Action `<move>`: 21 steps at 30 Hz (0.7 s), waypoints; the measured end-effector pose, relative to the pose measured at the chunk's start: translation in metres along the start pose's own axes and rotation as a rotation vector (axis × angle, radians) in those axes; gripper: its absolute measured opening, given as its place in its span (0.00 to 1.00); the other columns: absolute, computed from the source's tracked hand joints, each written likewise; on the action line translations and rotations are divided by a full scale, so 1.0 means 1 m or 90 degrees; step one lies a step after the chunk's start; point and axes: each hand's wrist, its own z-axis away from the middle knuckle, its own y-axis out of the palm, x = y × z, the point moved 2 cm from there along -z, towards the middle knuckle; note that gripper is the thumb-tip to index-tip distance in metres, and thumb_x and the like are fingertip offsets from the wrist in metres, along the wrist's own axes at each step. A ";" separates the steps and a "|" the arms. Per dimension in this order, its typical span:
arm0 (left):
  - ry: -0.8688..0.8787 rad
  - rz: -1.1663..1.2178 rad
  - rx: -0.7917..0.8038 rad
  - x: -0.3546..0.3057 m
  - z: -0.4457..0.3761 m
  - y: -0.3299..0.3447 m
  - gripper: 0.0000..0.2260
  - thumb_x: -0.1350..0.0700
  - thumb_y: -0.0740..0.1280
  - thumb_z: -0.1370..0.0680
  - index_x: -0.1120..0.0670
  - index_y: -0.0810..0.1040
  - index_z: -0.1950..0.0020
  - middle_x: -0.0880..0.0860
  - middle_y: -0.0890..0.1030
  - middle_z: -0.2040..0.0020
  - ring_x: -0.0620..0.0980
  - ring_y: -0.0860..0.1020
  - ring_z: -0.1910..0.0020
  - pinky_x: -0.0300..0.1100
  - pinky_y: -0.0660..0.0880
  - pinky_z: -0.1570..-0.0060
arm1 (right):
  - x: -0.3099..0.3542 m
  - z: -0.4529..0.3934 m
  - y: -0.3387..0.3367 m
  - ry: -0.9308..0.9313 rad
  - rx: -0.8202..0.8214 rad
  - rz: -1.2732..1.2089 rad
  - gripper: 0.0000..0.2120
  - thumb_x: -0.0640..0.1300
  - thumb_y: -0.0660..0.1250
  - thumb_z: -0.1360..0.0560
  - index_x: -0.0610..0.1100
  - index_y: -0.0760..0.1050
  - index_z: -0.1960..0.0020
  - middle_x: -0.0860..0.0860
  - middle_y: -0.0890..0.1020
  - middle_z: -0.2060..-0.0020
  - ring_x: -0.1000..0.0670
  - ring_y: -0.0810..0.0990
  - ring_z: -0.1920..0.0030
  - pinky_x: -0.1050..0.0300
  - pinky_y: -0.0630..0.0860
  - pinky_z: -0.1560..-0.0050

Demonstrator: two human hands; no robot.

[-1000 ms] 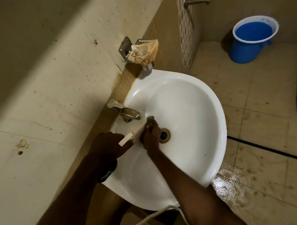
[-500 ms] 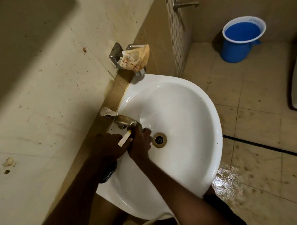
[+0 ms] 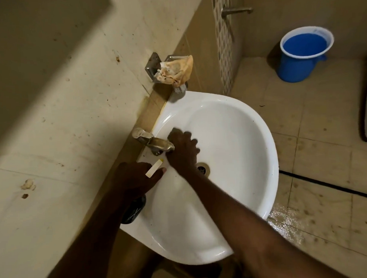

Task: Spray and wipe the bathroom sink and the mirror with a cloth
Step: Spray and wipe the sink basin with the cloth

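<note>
The white sink [image 3: 241,157] hangs on the tiled wall, with a metal tap [image 3: 155,143] at its back rim and a drain [image 3: 202,168] in the basin. My right hand [image 3: 182,152] is inside the basin right next to the tap spout, blurred, its fingers curled over a small dark cloth [image 3: 174,131] that shows past the fingertips. My left hand [image 3: 136,179] rests on the sink's rim below the tap and pinches a short white stick with a yellow tip [image 3: 153,171]. A dark object [image 3: 133,211] shows under my left wrist.
A stained orange rag [image 3: 176,71] lies on a metal wall holder above the sink. A blue bucket [image 3: 304,55] stands on the floor at the far right, below a wall tap [image 3: 236,11]. The floor tiles [image 3: 285,218] beside the sink are wet.
My right hand moved from the drain up the basin to beside the tap spout. My left hand stayed on the rim with the white stick.
</note>
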 end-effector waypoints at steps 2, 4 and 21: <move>-0.028 0.022 0.017 -0.003 0.001 0.002 0.20 0.40 0.60 0.22 0.55 0.80 0.56 0.53 0.82 0.64 0.51 0.78 0.66 0.40 0.72 0.61 | -0.008 -0.013 -0.005 -0.023 0.030 -0.021 0.14 0.43 0.63 0.25 0.49 0.67 0.41 0.45 0.71 0.49 0.39 0.72 0.50 0.45 0.71 0.57; -0.050 0.036 0.027 -0.003 0.002 0.005 0.21 0.40 0.60 0.22 0.56 0.81 0.54 0.52 0.82 0.63 0.51 0.79 0.65 0.40 0.73 0.60 | -0.017 -0.004 -0.002 -0.064 0.064 -0.012 0.17 0.47 0.65 0.26 0.50 0.67 0.38 0.45 0.70 0.46 0.39 0.71 0.48 0.43 0.73 0.53; -0.085 0.023 0.102 0.008 -0.017 0.017 0.21 0.36 0.58 0.23 0.50 0.79 0.57 0.48 0.79 0.66 0.48 0.79 0.65 0.39 0.74 0.62 | -0.051 0.016 0.020 0.009 0.017 -0.321 0.21 0.41 0.62 0.23 0.47 0.71 0.30 0.42 0.75 0.40 0.44 0.74 0.41 0.52 0.71 0.39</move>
